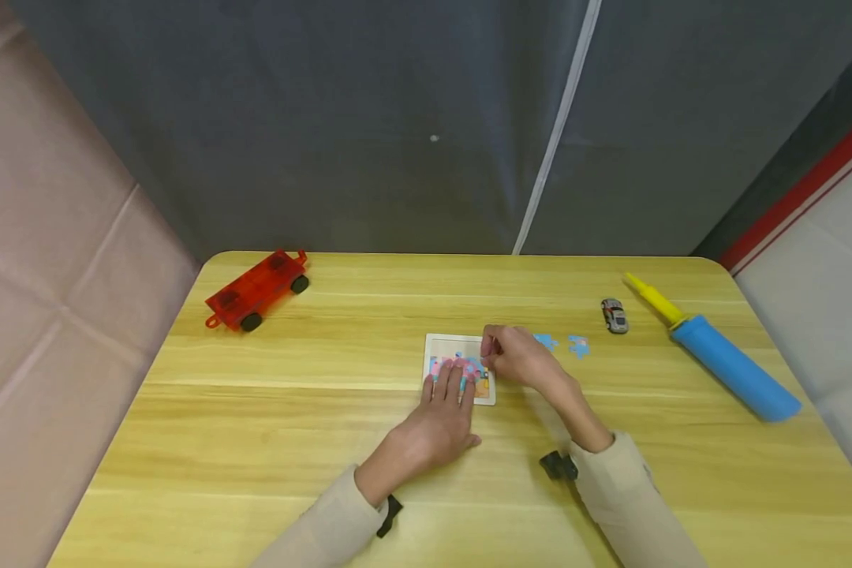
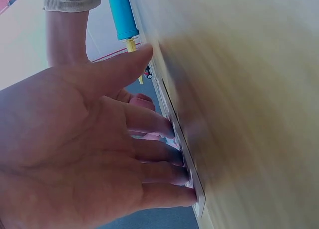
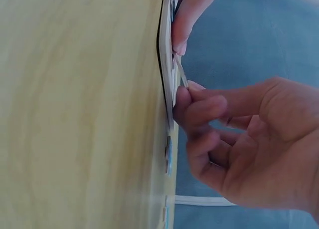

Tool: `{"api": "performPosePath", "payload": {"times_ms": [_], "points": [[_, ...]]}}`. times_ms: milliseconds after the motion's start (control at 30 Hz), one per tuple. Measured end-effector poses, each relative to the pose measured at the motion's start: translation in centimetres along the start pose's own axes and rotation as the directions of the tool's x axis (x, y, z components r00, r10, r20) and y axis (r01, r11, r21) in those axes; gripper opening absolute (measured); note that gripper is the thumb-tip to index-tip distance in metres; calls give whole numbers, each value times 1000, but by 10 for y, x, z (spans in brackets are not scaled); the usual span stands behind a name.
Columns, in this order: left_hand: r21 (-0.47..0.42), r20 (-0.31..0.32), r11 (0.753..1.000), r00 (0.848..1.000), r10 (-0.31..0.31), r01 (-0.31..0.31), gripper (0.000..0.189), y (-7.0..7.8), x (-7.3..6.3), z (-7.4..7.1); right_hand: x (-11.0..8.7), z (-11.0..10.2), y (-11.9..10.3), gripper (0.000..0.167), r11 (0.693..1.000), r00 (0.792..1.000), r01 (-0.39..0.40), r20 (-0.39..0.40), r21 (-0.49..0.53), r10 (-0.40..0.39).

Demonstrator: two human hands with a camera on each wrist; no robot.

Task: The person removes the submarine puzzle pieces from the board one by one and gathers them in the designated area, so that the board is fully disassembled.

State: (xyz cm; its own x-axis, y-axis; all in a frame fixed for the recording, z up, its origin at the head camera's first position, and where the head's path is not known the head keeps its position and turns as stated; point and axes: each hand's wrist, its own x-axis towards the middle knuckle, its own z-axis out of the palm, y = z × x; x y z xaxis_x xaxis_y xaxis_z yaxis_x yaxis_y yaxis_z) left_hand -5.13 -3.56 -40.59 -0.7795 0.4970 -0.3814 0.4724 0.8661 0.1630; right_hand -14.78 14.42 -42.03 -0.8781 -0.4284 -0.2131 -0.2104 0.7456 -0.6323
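A small jigsaw puzzle board (image 1: pixel 435 344) with a pale frame and a pink-and-blue picture lies on the table. My left hand (image 1: pixel 436 426) is spread over its near part, straight fingertips pressing on the picture. At the board's right edge, my right hand (image 1: pixel 521 356) pinches a thin puzzle piece (image 3: pixel 181 72) between thumb and finger. In the right wrist view the piece stands tilted, one end at the board close to a left fingertip. Two loose blue puzzle pieces, one nearer (image 1: pixel 545 341) and one farther right (image 1: pixel 579 345), lie beyond the right hand.
A red toy wagon (image 1: pixel 259 290) with black wheels stands at the table's back left. Toward the right are a small toy car (image 1: pixel 614 315) and a blue pump (image 1: pixel 734 367) with a yellow nozzle. A grey curtain (image 1: pixel 326 142) hangs behind the wooden table (image 1: pixel 255 426).
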Motion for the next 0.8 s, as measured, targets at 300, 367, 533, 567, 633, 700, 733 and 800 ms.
{"api": "performPosePath", "payload": {"times_ms": [300, 367, 533, 567, 633, 700, 733, 800], "points": [[-43, 11, 999, 1000, -13, 13, 82, 1, 1, 0, -10, -35, 19, 19, 995, 1000, 22, 9, 95, -23], [-54, 17, 998, 1000, -16, 16, 82, 1, 1, 0, -15, -46, 25, 18, 992, 1000, 19, 22, 122, -22], [-68, 6, 998, 1000, -10, 10, 83, -2, 3, 5, -29, -71, 45, 15, 984, 997, 0, 73, 180, -13], [-64, 3, 998, 1000, -8, 8, 83, -2, 2, 5, -33, -76, 49, 15, 982, 996, -3, 86, 191, -13], [-46, 8, 999, 1000, -9, 9, 82, 1, -1, -1, -40, -83, 58, 16, 979, 994, -7, 108, 205, -15], [-42, 6, 999, 1000, -8, 8, 83, 1, -1, -1, -47, -91, 66, 17, 978, 992, -7, 125, 211, -20], [-39, 5, 999, 1000, -8, 9, 83, 1, -1, 0, -50, -94, 70, 16, 979, 991, -3, 134, 206, -25], [-39, 2, 999, 1000, -7, 7, 83, 0, 0, 2, -57, -99, 77, 14, 981, 988, -3, 154, 192, -27]]}}
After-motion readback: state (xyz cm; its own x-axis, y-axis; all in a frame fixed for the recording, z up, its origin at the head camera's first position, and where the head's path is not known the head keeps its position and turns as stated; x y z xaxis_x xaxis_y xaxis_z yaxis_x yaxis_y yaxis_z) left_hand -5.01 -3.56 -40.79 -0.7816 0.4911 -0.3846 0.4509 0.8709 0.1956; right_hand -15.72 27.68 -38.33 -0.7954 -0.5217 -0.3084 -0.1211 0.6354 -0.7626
